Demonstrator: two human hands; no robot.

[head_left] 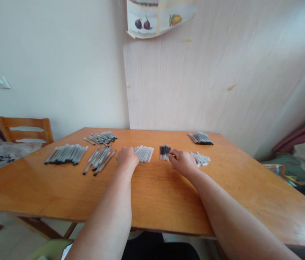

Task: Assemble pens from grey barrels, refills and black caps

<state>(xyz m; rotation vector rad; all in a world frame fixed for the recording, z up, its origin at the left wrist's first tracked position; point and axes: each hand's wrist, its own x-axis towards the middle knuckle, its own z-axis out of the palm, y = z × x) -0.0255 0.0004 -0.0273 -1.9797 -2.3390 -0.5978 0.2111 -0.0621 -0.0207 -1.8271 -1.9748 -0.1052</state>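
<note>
My left hand (127,157) rests knuckles-up on the wooden table (155,195), its curled fingers touching a small row of pale grey pen barrels (144,153). My right hand (182,162) lies a little to the right, fingers pinched at the edge of a short bundle of black-and-white pen parts (165,152). Whether that hand grips one of them I cannot make out. Just right of it lies a loose heap of small white pieces (202,159).
Further left lie assembled grey pens: a scattered group (99,159), a neat long row (66,154) and a far pile (103,137). Another dark-tipped pile (200,138) sits far right. A wooden chair (25,130) and a clear bag (11,151) stand at the left.
</note>
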